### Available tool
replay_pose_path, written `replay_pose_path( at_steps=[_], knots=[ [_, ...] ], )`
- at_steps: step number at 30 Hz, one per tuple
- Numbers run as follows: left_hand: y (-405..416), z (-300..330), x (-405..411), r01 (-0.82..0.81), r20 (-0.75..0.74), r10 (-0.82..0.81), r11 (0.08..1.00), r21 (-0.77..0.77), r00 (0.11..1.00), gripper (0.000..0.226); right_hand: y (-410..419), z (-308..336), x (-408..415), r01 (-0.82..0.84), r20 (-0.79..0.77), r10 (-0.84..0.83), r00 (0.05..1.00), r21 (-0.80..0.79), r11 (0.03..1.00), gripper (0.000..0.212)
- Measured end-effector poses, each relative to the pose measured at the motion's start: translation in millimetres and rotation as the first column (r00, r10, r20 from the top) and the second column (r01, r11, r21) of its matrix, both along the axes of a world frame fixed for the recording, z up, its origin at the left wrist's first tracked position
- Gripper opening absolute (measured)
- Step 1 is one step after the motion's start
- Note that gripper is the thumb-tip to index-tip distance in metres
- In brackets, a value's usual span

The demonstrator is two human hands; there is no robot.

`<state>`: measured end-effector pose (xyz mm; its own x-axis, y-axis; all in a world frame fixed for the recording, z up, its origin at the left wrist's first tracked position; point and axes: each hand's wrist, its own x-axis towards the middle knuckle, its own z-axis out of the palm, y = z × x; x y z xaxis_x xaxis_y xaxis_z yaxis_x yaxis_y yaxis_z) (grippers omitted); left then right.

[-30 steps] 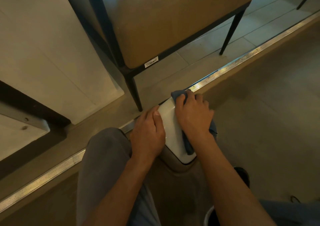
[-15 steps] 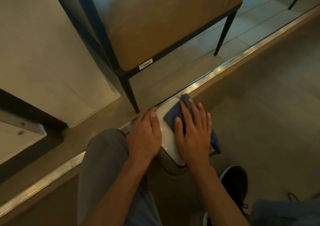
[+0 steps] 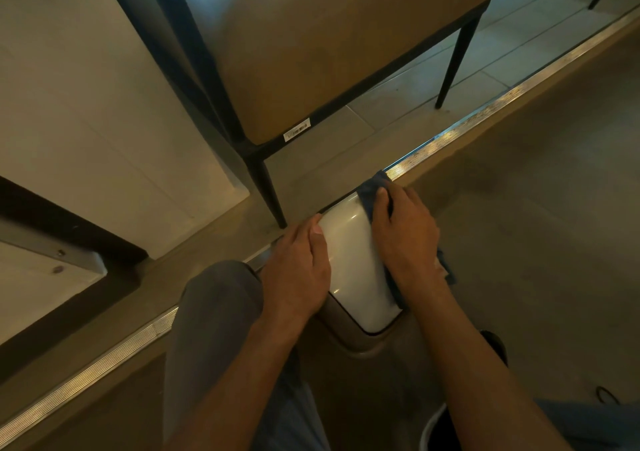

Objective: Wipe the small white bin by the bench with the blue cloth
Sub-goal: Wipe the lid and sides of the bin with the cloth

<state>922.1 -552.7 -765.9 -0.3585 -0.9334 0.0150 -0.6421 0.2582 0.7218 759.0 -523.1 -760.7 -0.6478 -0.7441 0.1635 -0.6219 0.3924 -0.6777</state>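
Wall panelling [image 3: 86, 111] fills the far left, and next to it stands the bench [image 3: 339, 52], tan-seated on black legs; its near-left leg comes down just beyond the small white bin [image 3: 349, 263]. That bin sits on the floor at the metal floor strip [image 3: 485, 121], between the person's knees, its glossy lid running long from the far left corner toward the near right.

On the lid's left edge rests the left hand [image 3: 298, 274]: fingers fairly straight down the side, thumb lying along the rim, steadying more than clutching. It carries no cloth.

Along the right edge lies the right hand [image 3: 405, 239], the working grip. Its fingers curl over the blue cloth [image 3: 372, 192] and press it onto the lid's far right corner; more cloth trails out beneath the wrist.

Judging from this, bare lid lies to the left of and nearer than the cloth, so a pull along the long axis toward the body would likely cover it.
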Motion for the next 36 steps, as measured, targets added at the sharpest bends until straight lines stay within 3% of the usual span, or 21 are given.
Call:
replay_pose_path(
  at_steps=[4, 8, 11, 16, 19, 23, 29, 33, 36],
  knots=[
    [0.1, -1.1, -0.4, 0.003, -0.002, -0.003, 1.000, 0.011, 1.000, 0.046, -0.9, 7.7, -6.9, 0.066, 0.056, -0.057, 0.997, -0.176, 0.982, 0.032],
    [-5.9, 1.2, 1.5, 0.039, -0.046, -0.038, 0.999, 0.014, 0.998, 0.041, 4.8, 25.9, -7.8, 0.056, 0.143, 0.001, 0.990, -0.391, 0.919, 0.033],
    [-9.8, 20.5, 1.2, 0.024, -0.149, -0.024, 1.000, -0.004, 0.989, 0.028, 7.8, 40.7, 3.3, 0.001, 0.130, 0.064, 0.989, -0.448, 0.894, 0.034],
    [-8.5, 72.0, -8.6, 0.094, -0.486, 0.015, 0.975, 0.199, 0.874, 0.028, 6.2, 53.7, 28.8, -0.133, 0.083, 0.184, 0.979, -0.422, 0.897, 0.031],
    [-12.1, 85.5, -12.2, 0.179, -0.585, 0.032, 0.938, 0.298, 0.810, 0.028, 2.3, 54.7, 43.7, -0.212, 0.083, 0.268, 0.960, -0.412, 0.886, 0.038],
    [-16.9, 86.8, -10.7, 0.196, -0.631, 0.071, 0.919, 0.343, 0.773, 0.032, 1.6, 61.6, 55.6, -0.232, 0.197, 0.341, 0.919, -0.430, 0.873, 0.050],
    [-21.5, 85.0, -7.0, 0.137, -0.631, 0.225, 0.871, 0.472, 0.742, 0.031, 9.1, 59.6, 60.6, -0.289, 0.436, 0.442, 0.784, -0.374, 0.881, 0.067],
    [-20.1, 87.1, -6.2, 0.186, -0.610, 0.141, 0.878, 0.440, 0.780, 0.030, 12.8, 60.6, 58.5, -0.279, 0.549, 0.453, 0.702, -0.373, 0.885, 0.072],
    [-20.1, 84.1, -4.5, 0.124, -0.580, 0.145, 0.908, 0.399, 0.802, 0.028, 17.2, 69.1, 49.5, -0.275, 0.582, 0.459, 0.671, -0.380, 0.883, 0.073]
  ],
)
